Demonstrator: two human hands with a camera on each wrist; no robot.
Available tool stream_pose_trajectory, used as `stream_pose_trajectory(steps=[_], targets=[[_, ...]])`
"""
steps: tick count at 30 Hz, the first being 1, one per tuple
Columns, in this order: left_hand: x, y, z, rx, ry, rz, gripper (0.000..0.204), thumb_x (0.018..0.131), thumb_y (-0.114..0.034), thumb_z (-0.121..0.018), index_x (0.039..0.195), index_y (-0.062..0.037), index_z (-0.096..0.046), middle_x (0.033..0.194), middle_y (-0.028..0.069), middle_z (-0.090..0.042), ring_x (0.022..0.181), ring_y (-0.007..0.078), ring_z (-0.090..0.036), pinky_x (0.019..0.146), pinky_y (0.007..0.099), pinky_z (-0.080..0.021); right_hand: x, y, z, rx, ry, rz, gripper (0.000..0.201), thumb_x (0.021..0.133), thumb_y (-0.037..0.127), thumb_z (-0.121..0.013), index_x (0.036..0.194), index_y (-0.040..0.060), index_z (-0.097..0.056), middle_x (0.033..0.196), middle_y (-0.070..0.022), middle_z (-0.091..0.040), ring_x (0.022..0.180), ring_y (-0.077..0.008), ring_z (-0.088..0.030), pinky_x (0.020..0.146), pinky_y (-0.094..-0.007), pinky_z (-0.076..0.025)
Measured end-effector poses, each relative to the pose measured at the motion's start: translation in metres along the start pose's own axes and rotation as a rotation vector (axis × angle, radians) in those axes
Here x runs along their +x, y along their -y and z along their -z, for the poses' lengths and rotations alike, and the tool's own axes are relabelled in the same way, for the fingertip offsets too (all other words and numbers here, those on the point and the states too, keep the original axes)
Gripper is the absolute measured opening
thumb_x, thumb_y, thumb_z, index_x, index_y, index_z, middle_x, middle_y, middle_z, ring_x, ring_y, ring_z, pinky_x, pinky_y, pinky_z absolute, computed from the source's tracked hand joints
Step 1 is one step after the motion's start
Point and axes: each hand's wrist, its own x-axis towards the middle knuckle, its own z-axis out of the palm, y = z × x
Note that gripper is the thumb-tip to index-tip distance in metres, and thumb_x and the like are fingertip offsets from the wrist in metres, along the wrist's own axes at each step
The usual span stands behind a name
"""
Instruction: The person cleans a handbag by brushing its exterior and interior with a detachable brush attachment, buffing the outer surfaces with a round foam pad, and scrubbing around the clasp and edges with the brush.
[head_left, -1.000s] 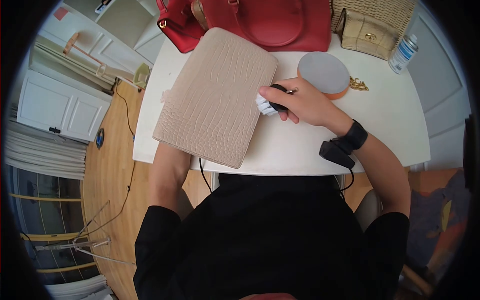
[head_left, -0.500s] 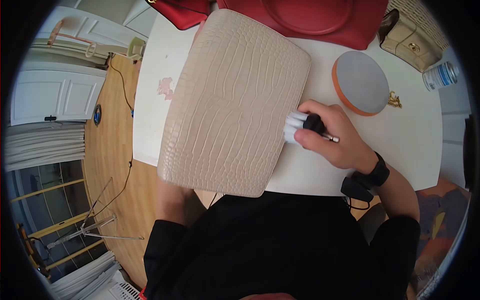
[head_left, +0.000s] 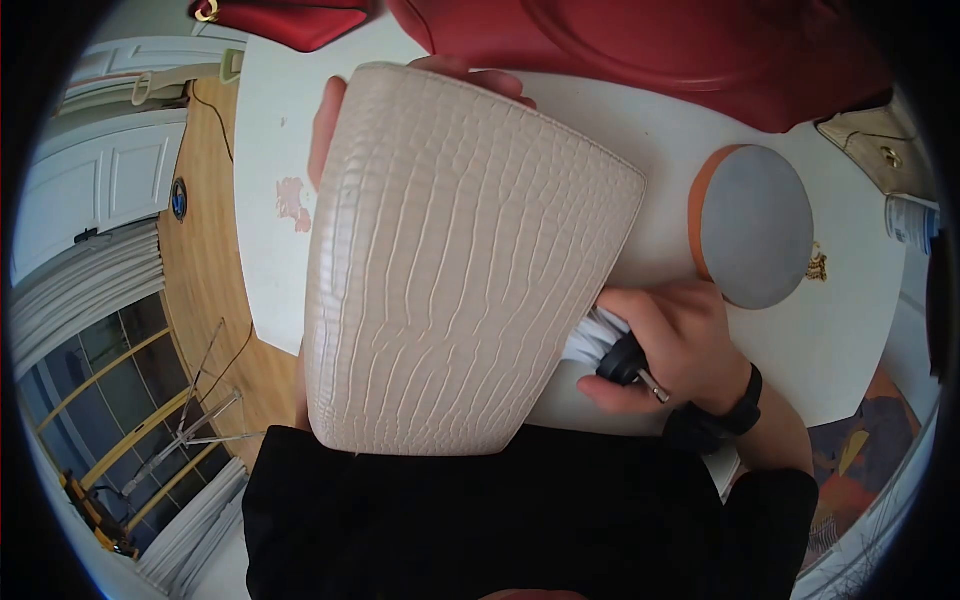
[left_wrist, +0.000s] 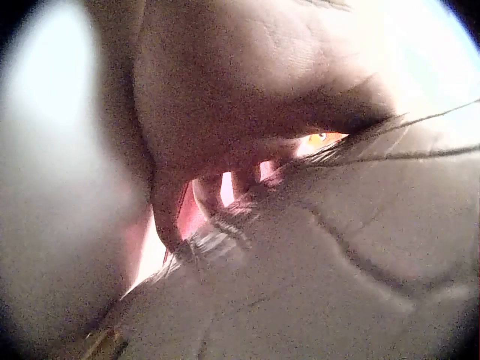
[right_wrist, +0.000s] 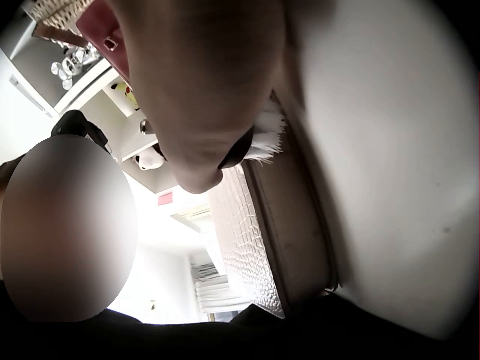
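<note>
The step in hand looks like brushing down the right edge and side of the beige bag [head_left: 460, 270]; the right hand [head_left: 680, 330] holds the brush [head_left: 621, 360] in bent fingers and thumb, its white bristles [head_left: 588, 340] pointing at that edge; in the right wrist view they lie right by the side panel [right_wrist: 292, 217], though whether they press on it I cannot tell. The left hand [left_wrist: 240, 82] grips the bag from behind, fingers curled at its far edge and the thumb showing at the left; much of that hand is hidden in the head view.

The next move, as I judge it, calls for a firm left grip and short, light strokes along the side, the bag turned little by little so that the bristles reach the seam; too hard a push could tip it or scuff the shiny finish.

The bag is held at a slant over the near part of the white worktop [head_left: 840, 350], its lower end close to the black shirt [head_left: 450, 510]; its broad face is pale and glossy, with a crocodile-like pattern of long cells in the middle and smaller ones towards the bottom; the corners are rounded, a seam follows the upper and right edges, and I can make out no clear stain on that face.
</note>
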Motion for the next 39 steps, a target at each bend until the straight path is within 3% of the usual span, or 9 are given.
stream_pose_trajectory(steps=[12,18,20,25,28,32,34,36,39], targets=[[0.026,0.001,0.011,-0.141,0.457,-0.071,0.053,0.107,-0.043,-0.052,0.15,-0.0137,-0.048,0.146,0.0137,-0.05,0.149,0.042,-0.032,0.126,0.0608,-0.031,-0.001,0.004,0.005,0.019,0.02,0.056,0.059,0.083,0.054,-0.079,0.105,0.001,-0.064,0.056,0.0015,-0.052,0.044,-0.014,-0.054,0.044,-0.0276,-0.041],[-0.003,-0.019,0.04,0.092,0.275,-0.007,0.045,0.105,-0.043,-0.056,0.14,-0.015,-0.055,0.142,0.0097,-0.05,0.144,0.0377,-0.031,0.126,0.0584,-0.028,-0.003,0.005,-0.002,0.037,-0.038,0.055,0.061,0.085,0.056,-0.076,0.106,-0.0002,-0.065,0.055,0.0025,-0.049,0.042,-0.0129,-0.05,0.042,-0.0263,-0.037],[0.001,0.015,0.025,-0.021,0.189,-0.398,0.065,0.105,-0.07,-0.03,0.14,-0.0194,-0.05,0.139,0.0155,-0.05,0.138,0.0442,-0.043,0.118,0.0645,-0.036,-0.004,0.005,-0.001,0.025,-0.024,0.063,0.061,0.086,0.056,-0.075,0.106,-0.0003,-0.065,0.054,0.0028,-0.048,0.042,-0.0124,-0.049,0.042,-0.026,-0.036],[-0.009,0.026,0.021,0.072,0.135,-0.515,0.064,0.106,-0.068,-0.025,0.125,-0.0166,-0.058,0.129,0.0153,-0.053,0.13,0.0405,-0.048,0.115,0.0661,-0.036,-0.005,0.005,-0.002,0.007,-0.017,0.084,0.06,0.087,0.055,-0.072,0.107,-0.0008,-0.066,0.054,0.0036,-0.045,0.042,-0.0111,-0.046,0.042,-0.0258,-0.034],[-0.009,0.005,0.013,0.062,0.133,-0.242,0.069,0.103,-0.073,-0.025,0.12,-0.0144,-0.058,0.118,0.0168,-0.057,0.125,0.0436,-0.051,0.109,0.0677,-0.041,-0.007,0.006,-0.002,-0.001,0.0,0.095,0.059,0.087,0.054,-0.072,0.107,-0.0009,-0.067,0.054,0.0035,-0.046,0.042,-0.0112,-0.046,0.043,-0.0263,-0.033],[0.009,0.014,-0.024,-0.146,0.121,-0.446,0.073,0.101,-0.075,-0.026,0.117,-0.0115,-0.058,0.108,0.0177,-0.059,0.119,0.0426,-0.054,0.101,0.065,-0.047,-0.006,0.01,-0.005,0.009,-0.02,0.078,0.054,0.083,0.049,-0.076,0.104,0.0002,-0.067,0.056,0.0023,-0.047,0.043,-0.0125,-0.047,0.044,-0.0272,-0.038],[-0.012,-0.014,0.019,0.179,0.153,-0.089,0.063,0.102,-0.07,-0.037,0.121,-0.0131,-0.056,0.123,0.0097,-0.053,0.129,0.0358,-0.038,0.11,0.0591,-0.035,-0.004,0.009,-0.004,0.006,-0.046,0.084,0.053,0.081,0.047,-0.079,0.104,0.0007,-0.067,0.056,0.0023,-0.045,0.044,-0.0124,-0.046,0.044,-0.0271,-0.039],[0.008,0.016,0.018,0.004,0.203,-0.474,0.066,0.101,-0.069,-0.04,0.125,-0.0117,-0.062,0.121,0.015,-0.059,0.12,0.0369,-0.056,0.105,0.0615,-0.044,-0.001,0.011,0.001,-0.014,-0.003,0.077,0.05,0.077,0.045,-0.08,0.097,0.0016,-0.066,0.059,-0.002,-0.056,0.046,-0.0189,-0.057,0.046,-0.0304,-0.044],[-0.007,-0.003,-0.016,-0.079,-0.147,-0.117,0.067,0.1,-0.067,-0.038,0.125,-0.0097,-0.063,0.125,0.0201,-0.064,0.125,0.0407,-0.06,0.105,0.0608,-0.048,0.001,0.01,-0.001,0.016,-0.034,0.087,0.048,0.075,0.042,-0.082,0.096,0.0016,-0.066,0.061,-0.0036,-0.058,0.046,-0.0209,-0.058,0.047,-0.0321,-0.045]])
